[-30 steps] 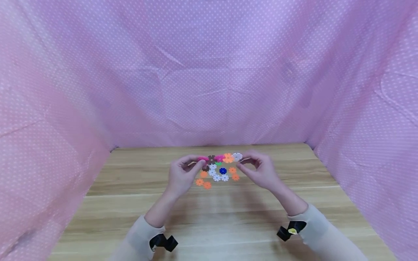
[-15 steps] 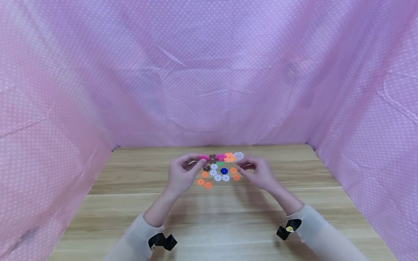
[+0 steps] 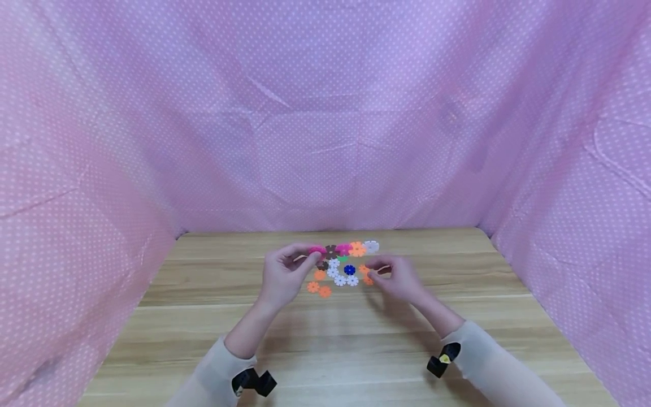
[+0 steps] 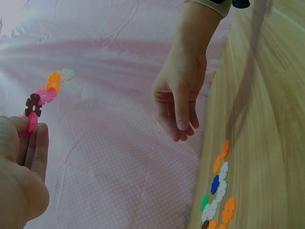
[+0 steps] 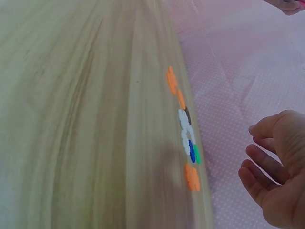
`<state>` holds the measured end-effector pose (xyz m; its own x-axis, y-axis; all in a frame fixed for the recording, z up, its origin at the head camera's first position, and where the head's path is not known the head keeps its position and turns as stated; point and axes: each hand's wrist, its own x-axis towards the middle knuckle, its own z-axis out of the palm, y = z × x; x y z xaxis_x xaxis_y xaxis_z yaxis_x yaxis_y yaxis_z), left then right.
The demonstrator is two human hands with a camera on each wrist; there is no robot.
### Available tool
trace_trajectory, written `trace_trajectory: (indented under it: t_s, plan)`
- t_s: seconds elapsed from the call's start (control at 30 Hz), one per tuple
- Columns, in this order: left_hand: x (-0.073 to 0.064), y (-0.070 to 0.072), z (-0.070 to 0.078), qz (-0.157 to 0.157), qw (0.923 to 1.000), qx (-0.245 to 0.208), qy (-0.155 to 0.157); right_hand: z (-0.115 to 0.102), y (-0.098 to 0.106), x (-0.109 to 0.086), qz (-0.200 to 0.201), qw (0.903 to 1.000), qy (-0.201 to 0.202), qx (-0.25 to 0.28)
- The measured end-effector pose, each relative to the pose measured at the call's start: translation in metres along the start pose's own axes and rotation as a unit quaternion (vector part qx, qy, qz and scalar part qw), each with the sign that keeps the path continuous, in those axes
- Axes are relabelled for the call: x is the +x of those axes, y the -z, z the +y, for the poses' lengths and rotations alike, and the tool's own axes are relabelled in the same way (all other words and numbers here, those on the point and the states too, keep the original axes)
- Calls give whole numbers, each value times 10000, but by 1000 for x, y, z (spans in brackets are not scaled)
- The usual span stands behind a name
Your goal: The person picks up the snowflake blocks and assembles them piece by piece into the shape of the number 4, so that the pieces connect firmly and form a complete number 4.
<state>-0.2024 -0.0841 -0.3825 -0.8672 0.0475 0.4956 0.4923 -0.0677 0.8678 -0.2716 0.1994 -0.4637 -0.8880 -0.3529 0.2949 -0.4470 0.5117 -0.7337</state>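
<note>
A chain of slotted flower-shaped plastic discs hangs in the air, its left end, a pink disc [image 3: 317,250], pinched between thumb and fingers of my left hand [image 3: 285,277]. From there it runs right through a brown disc [image 4: 33,105], a second pink disc [image 4: 47,96] and an orange disc [image 3: 357,249] to a white disc [image 3: 372,246] at the free end. My right hand [image 3: 400,278] is below that end, fingers loosely bent with nothing between them. In the head view its fingertips overlap the loose orange discs [image 3: 363,269]; the right wrist view shows it above the table.
Loose discs lie on the wooden table [image 3: 325,350]: several white ones [image 3: 339,281], a blue one [image 3: 349,270], a green one [image 5: 197,154], a brown one [image 3: 322,265] and more orange ones [image 3: 324,292] at front left. Pink dotted cloth [image 3: 325,141] encloses the back and sides.
My right hand has left the white end of the chain and come down toward the loose orange discs. My left hand stays nearly in place, still holding the chain.
</note>
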Motion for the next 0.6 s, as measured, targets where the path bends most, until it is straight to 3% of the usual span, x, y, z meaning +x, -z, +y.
trace_trajectory:
  t_s: [0.43, 0.6]
  plan:
    - [-1, -1, -3, -29, 10000, -13, 37, 9, -13, -4, -521, 9947, -291, -831]
    - [-2, -3, -3, -104, 9999, -68, 26, 11, -18, -6, -721, 9925, -80, -981]
